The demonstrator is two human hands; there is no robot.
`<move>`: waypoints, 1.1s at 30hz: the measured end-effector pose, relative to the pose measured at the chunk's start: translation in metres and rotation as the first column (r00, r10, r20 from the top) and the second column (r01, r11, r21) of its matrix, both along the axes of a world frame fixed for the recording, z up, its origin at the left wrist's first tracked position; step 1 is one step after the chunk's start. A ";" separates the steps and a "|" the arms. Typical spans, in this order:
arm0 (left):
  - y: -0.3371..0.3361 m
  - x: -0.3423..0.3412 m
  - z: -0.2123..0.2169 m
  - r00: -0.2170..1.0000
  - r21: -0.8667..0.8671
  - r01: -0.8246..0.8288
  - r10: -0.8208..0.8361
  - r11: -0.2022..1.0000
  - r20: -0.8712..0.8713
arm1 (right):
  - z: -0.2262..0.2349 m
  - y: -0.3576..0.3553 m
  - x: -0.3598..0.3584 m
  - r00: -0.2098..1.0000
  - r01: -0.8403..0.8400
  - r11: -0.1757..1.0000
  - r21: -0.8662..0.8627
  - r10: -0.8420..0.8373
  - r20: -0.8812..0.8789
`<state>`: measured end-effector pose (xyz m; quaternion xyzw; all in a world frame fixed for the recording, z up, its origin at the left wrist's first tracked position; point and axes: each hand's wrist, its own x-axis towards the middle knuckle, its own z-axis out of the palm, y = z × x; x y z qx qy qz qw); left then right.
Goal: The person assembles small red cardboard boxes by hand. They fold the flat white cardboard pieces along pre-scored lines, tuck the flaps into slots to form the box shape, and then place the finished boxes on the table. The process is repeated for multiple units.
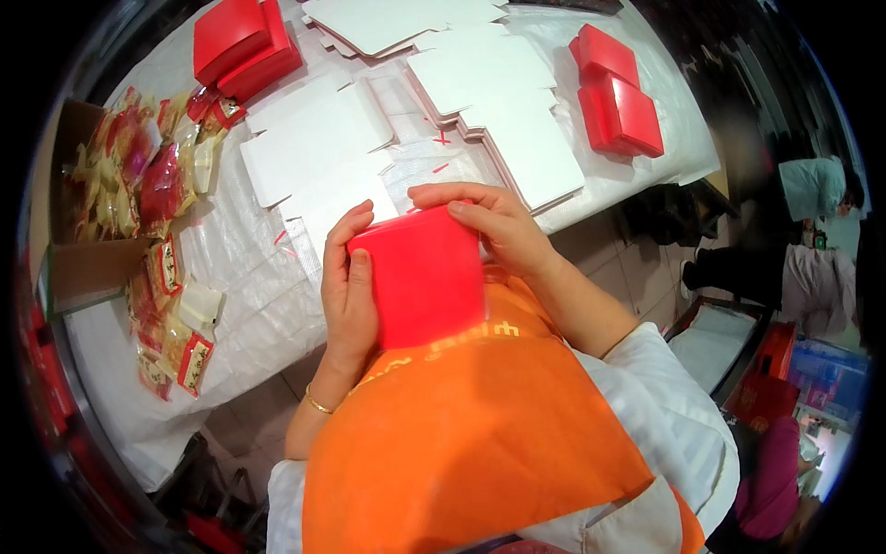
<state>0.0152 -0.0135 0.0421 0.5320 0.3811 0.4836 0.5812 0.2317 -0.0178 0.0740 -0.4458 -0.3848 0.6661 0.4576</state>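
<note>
A red box (426, 288) is held up in front of my orange apron, between both hands. My left hand (349, 282) grips its left side, the thumb lying on the near face and the fingers curled round the edge. My right hand (494, 226) closes over the upper right corner, its index finger stretched along the top edge. Just beyond the box, flat white cardboard blanks (323, 148) lie on the table, with a thicker stack of white blanks (517, 111) to their right. The far side of the box is hidden from me.
Red boxes sit in a pile (245, 51) at the far left and another pile (620, 102) at the right. A brown carton (97, 268) holds wrapped snack packets (166, 185); more packets (175, 342) lie beside it. People (812, 277) are at the right, beyond the table.
</note>
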 end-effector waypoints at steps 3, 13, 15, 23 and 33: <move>0.000 -0.001 -0.003 1.000 -0.028 0.006 -0.006 1.000 0.014 | -0.002 -0.001 -0.004 0.996 0.006 0.999 0.046 -0.010 0.093; -0.004 -0.003 -0.005 0.991 -0.094 0.024 -0.010 0.995 0.137 | -0.001 0.005 0.018 0.928 -0.298 0.921 0.250 0.218 0.302; -0.003 -0.002 -0.003 0.994 -0.075 0.038 -0.030 0.996 0.105 | 0.005 0.004 0.026 0.905 -0.349 0.908 0.234 0.261 0.337; 0.002 0.000 -0.002 0.998 -0.026 0.020 -0.019 0.999 0.053 | 0.007 0.013 0.022 0.959 -0.233 0.972 0.018 0.226 0.172; 0.019 -0.033 -0.006 0.997 0.093 0.052 -0.046 0.994 -0.057 | -0.005 -0.028 -0.032 0.976 0.159 0.983 0.090 -0.170 0.136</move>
